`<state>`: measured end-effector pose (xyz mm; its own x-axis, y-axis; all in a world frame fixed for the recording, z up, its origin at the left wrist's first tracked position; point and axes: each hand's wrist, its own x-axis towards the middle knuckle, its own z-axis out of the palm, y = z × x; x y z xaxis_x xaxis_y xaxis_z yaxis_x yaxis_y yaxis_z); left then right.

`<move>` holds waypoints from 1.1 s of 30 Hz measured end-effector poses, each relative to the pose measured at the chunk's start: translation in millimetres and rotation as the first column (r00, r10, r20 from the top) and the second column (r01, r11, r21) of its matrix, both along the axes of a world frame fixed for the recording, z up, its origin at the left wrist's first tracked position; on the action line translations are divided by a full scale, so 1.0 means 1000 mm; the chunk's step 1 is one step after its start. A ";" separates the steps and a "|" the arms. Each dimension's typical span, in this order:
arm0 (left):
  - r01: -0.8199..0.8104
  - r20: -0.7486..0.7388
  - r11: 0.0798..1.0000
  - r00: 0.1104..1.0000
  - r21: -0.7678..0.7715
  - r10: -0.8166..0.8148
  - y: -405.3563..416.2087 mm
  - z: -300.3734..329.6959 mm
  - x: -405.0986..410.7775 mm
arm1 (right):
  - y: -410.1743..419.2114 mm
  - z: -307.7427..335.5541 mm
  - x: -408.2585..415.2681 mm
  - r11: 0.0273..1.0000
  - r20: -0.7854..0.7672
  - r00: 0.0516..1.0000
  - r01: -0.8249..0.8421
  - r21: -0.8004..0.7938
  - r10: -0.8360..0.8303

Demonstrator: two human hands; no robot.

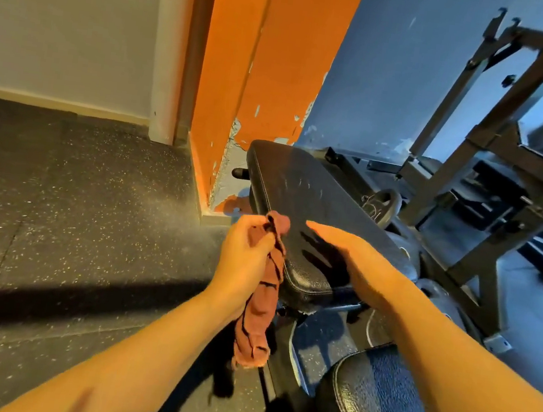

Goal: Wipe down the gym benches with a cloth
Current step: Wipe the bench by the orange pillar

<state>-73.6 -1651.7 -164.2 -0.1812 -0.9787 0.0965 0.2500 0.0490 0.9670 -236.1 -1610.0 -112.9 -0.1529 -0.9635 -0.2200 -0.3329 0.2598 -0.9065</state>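
1. Beside a black padded gym bench (313,194) in a gym corner, a person's left hand (245,254) grips a rust-brown cloth (256,321); the fingers are curled around its upper end, which bunches above the knuckles just at the bench's left edge.
2. The rest of the cloth hangs twisted below the hand, alongside the near end of the bench pad and down past the dark metal frame beneath it, clear of the floor.
3. The right hand (355,265) is over the near part of the bench pad with its fingers stretched forward and holding nothing; its shadow falls on the black vinyl directly beneath it, and whether the palm touches the pad cannot be told.
4. The pad's surface shows pale streaks toward its far end, which sits close to an orange pillar with peeling paint (263,76).
5. A second black textured pad (371,409) fills the lower right corner, partly under the right forearm.
6. To the right stands a grey steel rack (500,139), with a black weight plate (382,208) just beside the bench, against a blue wall.
7. Speckled black rubber flooring (72,214) covers the left side.
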 end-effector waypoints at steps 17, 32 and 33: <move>0.283 0.774 0.903 0.628 -0.323 0.080 -0.088 0.000 -0.008 | -0.015 -0.028 -0.010 0.991 -0.873 0.471 -0.031 0.128 0.127; 0.590 0.948 0.805 0.289 -0.064 -0.137 -0.141 0.004 -0.019 | -0.078 -0.031 -0.073 0.981 -0.928 0.365 0.138 0.135 0.077; 0.592 0.941 0.803 0.307 -0.073 -0.141 -0.140 0.003 -0.019 | -0.085 -0.031 -0.080 0.975 -0.929 0.364 0.174 0.141 0.070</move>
